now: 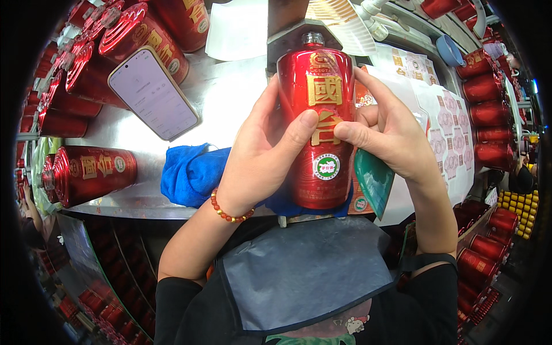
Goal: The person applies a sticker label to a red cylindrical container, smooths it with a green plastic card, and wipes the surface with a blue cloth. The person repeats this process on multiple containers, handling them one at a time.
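A glossy red bottle point(322, 167) with raised gold lettering and a round white-and-green label lies before me, its uncapped-looking neck pointing away. My left hand point(253, 149) clasps its left side, thumb pressed on the front beside the lower gold character. From the right, my right hand point(391, 129) grips the bottle, with its thumb tip on that same character. A flat teal-green plate point(372, 178), like a scraper, juts out below my right palm; whether the curled fingers hold it is hidden. Blue cloth point(192, 172) lies left of the bottle, and more shows beneath its base.
A lit phone point(153, 95) leans against several red bottles point(144, 43) at the left. Another red bottle point(98, 172) lies near the metal table's front edge. Printed label sheets point(445, 132) spread on the right, near a blue cup point(449, 50). White paper point(237, 29) lies at the back.
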Tool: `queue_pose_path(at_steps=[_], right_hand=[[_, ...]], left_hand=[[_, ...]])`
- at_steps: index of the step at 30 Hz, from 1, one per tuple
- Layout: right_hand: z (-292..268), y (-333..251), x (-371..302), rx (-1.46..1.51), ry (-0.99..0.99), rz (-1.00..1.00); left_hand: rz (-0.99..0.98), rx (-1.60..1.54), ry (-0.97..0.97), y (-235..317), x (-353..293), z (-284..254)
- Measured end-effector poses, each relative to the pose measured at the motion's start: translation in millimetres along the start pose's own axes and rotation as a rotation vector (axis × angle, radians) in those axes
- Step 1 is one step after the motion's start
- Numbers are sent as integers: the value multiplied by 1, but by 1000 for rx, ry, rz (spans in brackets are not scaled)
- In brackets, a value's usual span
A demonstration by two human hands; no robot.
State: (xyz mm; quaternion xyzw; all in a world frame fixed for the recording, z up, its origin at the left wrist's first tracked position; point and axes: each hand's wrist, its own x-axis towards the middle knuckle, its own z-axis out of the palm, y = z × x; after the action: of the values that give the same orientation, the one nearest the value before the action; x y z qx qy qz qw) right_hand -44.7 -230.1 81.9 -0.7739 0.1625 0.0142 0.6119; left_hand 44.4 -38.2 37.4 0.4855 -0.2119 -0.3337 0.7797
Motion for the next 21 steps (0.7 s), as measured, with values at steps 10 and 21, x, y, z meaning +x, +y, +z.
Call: queue_pose_path(at_steps=[10,21], right_hand=[[-5,-1,0,-3,-54,5],[-7,-3,-1,151,-84,51]], left_hand=[[20,-39,-11,-1,-2,-2],[35,24,-15,-10,-11,-8]])
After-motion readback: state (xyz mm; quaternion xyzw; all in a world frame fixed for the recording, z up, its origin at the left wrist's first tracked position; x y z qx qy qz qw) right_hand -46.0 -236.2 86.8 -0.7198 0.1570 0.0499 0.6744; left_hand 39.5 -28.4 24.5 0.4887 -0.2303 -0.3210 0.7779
